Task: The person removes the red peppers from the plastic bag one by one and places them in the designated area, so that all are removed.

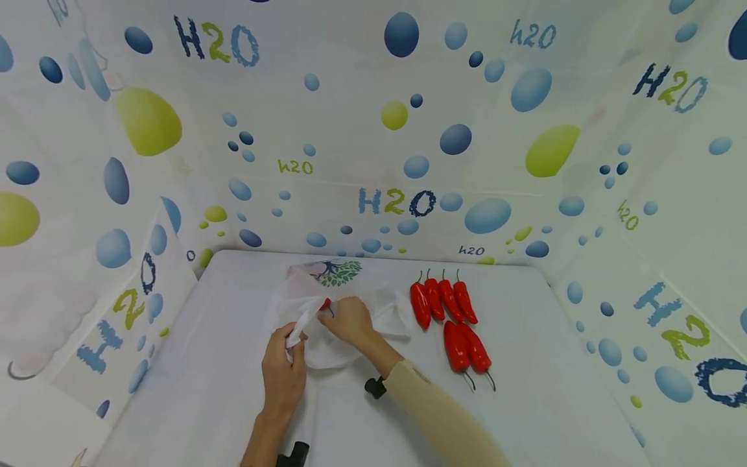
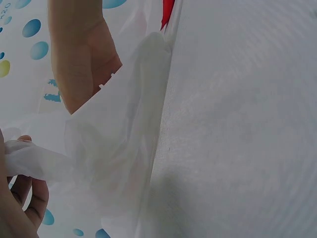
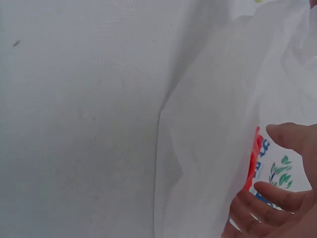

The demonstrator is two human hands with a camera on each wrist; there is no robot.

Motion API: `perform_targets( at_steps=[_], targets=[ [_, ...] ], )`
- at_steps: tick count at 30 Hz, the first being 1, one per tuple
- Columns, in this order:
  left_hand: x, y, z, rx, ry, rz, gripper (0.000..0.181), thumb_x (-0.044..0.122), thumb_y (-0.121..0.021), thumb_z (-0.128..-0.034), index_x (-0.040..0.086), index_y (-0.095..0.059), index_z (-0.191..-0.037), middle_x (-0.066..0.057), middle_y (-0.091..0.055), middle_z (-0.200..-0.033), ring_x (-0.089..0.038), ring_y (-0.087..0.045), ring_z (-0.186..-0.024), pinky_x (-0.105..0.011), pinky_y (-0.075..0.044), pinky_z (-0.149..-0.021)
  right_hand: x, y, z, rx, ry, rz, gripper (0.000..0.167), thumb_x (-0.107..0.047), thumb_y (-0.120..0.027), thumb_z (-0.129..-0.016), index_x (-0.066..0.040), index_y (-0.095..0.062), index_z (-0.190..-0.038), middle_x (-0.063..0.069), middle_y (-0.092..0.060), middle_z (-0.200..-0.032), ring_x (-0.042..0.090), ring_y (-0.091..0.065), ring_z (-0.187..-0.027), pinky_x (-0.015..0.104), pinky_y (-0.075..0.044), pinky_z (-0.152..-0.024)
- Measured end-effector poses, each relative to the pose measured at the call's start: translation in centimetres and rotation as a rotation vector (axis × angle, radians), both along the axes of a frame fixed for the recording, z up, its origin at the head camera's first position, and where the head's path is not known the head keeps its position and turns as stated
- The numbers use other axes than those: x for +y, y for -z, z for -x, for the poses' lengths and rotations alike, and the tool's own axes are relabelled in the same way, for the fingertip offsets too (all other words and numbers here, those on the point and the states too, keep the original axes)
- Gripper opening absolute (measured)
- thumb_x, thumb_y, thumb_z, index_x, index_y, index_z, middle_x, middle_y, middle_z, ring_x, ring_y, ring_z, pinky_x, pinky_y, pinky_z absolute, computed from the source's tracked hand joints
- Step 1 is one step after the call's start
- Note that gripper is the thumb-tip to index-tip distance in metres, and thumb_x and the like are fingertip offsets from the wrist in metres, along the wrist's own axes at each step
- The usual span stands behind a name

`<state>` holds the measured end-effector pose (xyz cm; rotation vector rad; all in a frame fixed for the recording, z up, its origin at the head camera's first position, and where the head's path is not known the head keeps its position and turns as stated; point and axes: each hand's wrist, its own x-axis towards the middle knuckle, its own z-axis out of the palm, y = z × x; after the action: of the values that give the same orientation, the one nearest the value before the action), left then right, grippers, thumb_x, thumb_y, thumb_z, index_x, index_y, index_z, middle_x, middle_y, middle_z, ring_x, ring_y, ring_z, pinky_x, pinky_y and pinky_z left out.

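Note:
A white plastic bag with a green tree print lies on the table, its mouth held up. My left hand grips the bag's edge between thumb and fingers, also seen in the left wrist view, where the bag is stretched. My right hand is at the bag's mouth. In the right wrist view its thumb and fingers are spread apart beside a red chili pepper, which is partly hidden behind the bag's side. The head view shows a little of this red pepper and its stem.
Several red chili peppers lie in a row on the white table, right of the bag. Two more peppers lie just in front of them. A curtain with printed drops and H2O lettering surrounds the table at the back and sides.

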<state>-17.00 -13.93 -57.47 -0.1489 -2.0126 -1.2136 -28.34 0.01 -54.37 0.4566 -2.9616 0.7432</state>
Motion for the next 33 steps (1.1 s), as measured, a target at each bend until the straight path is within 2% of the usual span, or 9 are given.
perform_targets(
  at_steps=[3,6,9,15,20,24,28,30,33],
  targets=[
    [0.1,0.0,0.0,0.001,0.004,0.001,0.026,-0.01,-0.059,-0.0976,-0.007,-0.061,-0.123,-0.011,-0.068,-0.101,-0.024,-0.063,-0.093,-0.012,-0.041,-0.091,-0.3,0.4,0.4,0.02,-0.017,0.003,0.037,-0.042,-0.076,-0.092,-0.007,-0.073,-0.082,0.002,-0.06,-0.064,0.014,-0.051,-0.058,0.025,-0.039,-0.05],
    [0.1,0.1,0.2,0.013,-0.002,0.01,0.026,-0.011,-0.06,-0.097,-0.007,-0.061,-0.123,-0.011,-0.067,-0.1,-0.024,-0.063,-0.092,-0.013,-0.041,-0.091,-0.6,0.8,0.8,0.098,-0.024,0.046,0.035,-0.04,-0.079,-0.09,-0.011,-0.075,-0.108,0.004,-0.074,-0.089,0.014,-0.061,-0.072,0.025,-0.05,-0.061],
    [0.0,0.2,0.2,0.007,-0.001,0.012,0.025,-0.01,-0.061,-0.0973,-0.006,-0.062,-0.122,-0.011,-0.067,-0.1,-0.023,-0.062,-0.092,-0.014,-0.042,-0.09,-0.7,1.6,1.4,0.193,-0.026,0.095,0.047,-0.041,-0.08,-0.088,-0.015,-0.069,-0.126,0.002,-0.074,-0.118,0.014,-0.067,-0.093,0.029,-0.056,-0.078],
    [-0.2,0.3,0.2,-0.001,0.007,0.018,0.022,-0.006,-0.061,-0.0984,-0.005,-0.062,-0.121,-0.012,-0.068,-0.1,-0.021,-0.061,-0.091,-0.017,-0.042,-0.087,-0.9,2.8,2.2,0.287,-0.001,0.136,0.046,-0.042,-0.076,-0.09,-0.015,-0.068,-0.125,0.001,-0.073,-0.121,0.019,-0.07,-0.106,0.035,-0.058,-0.083],
    [-0.2,0.3,0.2,0.003,-0.003,0.024,0.023,-0.007,-0.061,-0.0979,-0.005,-0.062,-0.121,-0.011,-0.067,-0.1,-0.021,-0.06,-0.09,-0.019,-0.042,-0.085,-1.5,4.0,3.1,0.267,0.071,0.113,0.052,-0.051,-0.073,-0.09,-0.016,-0.067,-0.127,0.002,-0.073,-0.123,0.021,-0.07,-0.108,0.038,-0.059,-0.082],
    [-0.1,0.3,0.2,-0.004,0.0,0.023,0.024,-0.007,-0.061,-0.0981,-0.005,-0.062,-0.122,-0.01,-0.067,-0.1,-0.021,-0.06,-0.09,-0.02,-0.043,-0.085,-1.9,7.0,5.0,0.212,0.15,0.1,0.055,-0.059,-0.071,-0.089,-0.021,-0.066,-0.129,-0.003,-0.072,-0.125,0.02,-0.069,-0.108,0.041,-0.058,-0.084],
    [-0.1,0.2,0.2,0.006,-0.012,0.035,0.025,-0.007,-0.061,-0.0973,-0.004,-0.062,-0.122,-0.01,-0.068,-0.099,-0.022,-0.061,-0.089,-0.02,-0.043,-0.084,-2.1,9.8,6.7,0.176,0.178,0.16,0.062,-0.064,-0.075,-0.084,-0.026,-0.064,-0.133,-0.008,-0.07,-0.129,0.016,-0.067,-0.112,0.041,-0.057,-0.089],
    [-0.1,0.1,0.2,0.01,-0.014,0.038,0.025,-0.007,-0.061,-0.0971,-0.004,-0.062,-0.122,-0.011,-0.068,-0.098,-0.023,-0.061,-0.089,-0.021,-0.043,-0.084,-2.2,10.3,6.8,0.172,0.179,0.195,0.064,-0.064,-0.077,-0.082,-0.027,-0.064,-0.133,-0.01,-0.07,-0.129,0.014,-0.067,-0.111,0.039,-0.057,-0.089],
    [-0.1,0.1,0.1,0.008,-0.013,0.039,0.025,-0.007,-0.061,-0.0973,-0.004,-0.062,-0.122,-0.011,-0.068,-0.099,-0.022,-0.061,-0.089,-0.02,-0.043,-0.084,-2.2,9.8,6.2,0.177,0.179,0.242,0.06,-0.06,-0.08,-0.08,-0.026,-0.066,-0.127,-0.01,-0.072,-0.123,0.012,-0.068,-0.104,0.035,-0.057,-0.085]
  ],
)
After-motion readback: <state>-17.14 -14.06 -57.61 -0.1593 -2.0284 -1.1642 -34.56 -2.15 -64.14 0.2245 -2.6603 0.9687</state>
